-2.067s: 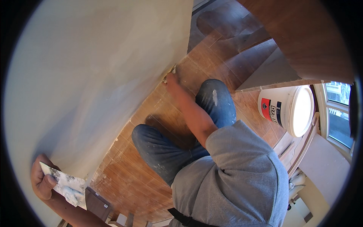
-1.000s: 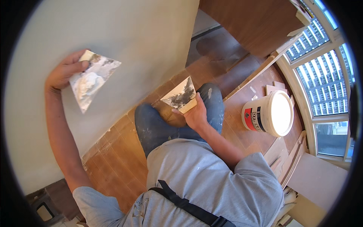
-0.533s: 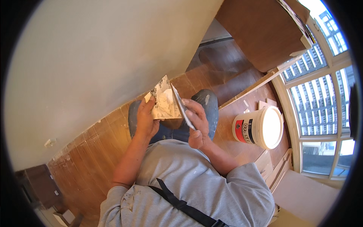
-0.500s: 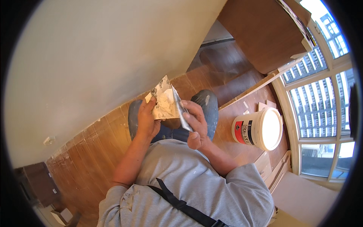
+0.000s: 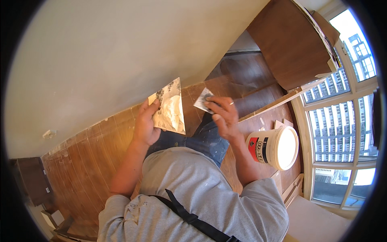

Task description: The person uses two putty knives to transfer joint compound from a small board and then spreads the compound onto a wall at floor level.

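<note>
My left hand [image 5: 146, 124] is closed on the left edge of a flat, pale putty board [image 5: 160, 117], the thumb on its top face. White putty [image 5: 173, 107] lies in a mound on the board, and dark smears mark its upper part. To the right, apart from the board, my right hand [image 5: 225, 117] grips a small scraper [image 5: 200, 101]. Its flat blade, streaked white and grey, points up and to the left. The scraper's handle is mostly hidden by my fingers.
A pale plastered wall [image 5: 105, 60] rises at the left. On the wooden floor [image 5: 100, 149] at the right stands a white bucket [image 5: 278, 147] near the windows [image 5: 332, 129]. A brown panel [image 5: 294, 44] stands at the far right, with a wooden strip [image 5: 278, 105] below it.
My right hand has drawn the scraper off the board, moving right and away from me. The board has tilted to show more of its face. My view has shifted slightly.
</note>
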`<control>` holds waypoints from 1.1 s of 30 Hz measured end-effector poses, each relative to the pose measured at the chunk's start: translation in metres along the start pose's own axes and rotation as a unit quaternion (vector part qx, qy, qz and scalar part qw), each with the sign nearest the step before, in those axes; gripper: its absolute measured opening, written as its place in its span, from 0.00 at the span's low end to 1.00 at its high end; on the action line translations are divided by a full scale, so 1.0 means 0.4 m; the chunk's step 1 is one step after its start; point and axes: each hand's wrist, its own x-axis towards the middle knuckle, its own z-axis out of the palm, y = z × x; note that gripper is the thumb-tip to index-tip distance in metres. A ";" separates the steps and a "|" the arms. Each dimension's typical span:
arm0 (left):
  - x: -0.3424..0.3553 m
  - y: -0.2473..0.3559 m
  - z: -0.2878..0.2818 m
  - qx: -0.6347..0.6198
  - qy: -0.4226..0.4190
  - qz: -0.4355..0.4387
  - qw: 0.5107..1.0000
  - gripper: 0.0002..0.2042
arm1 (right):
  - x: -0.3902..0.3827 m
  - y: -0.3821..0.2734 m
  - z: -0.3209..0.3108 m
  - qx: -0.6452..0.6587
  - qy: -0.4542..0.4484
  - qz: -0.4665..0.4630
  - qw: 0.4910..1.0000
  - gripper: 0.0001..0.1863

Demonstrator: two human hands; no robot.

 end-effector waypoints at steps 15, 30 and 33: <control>0.020 0.069 0.019 0.157 -0.059 -0.113 0.979 0.14 | 0.146 -0.166 -0.110 -0.061 -0.179 -0.208 0.960 0.12; 0.035 0.048 0.015 0.166 -0.036 -0.078 0.982 0.14 | 0.180 -0.186 -0.106 -0.056 -0.158 -0.185 0.968 0.12; 0.040 0.047 0.014 0.162 -0.030 -0.082 0.983 0.13 | 0.169 -0.183 -0.096 -0.064 -0.195 -0.173 0.963 0.11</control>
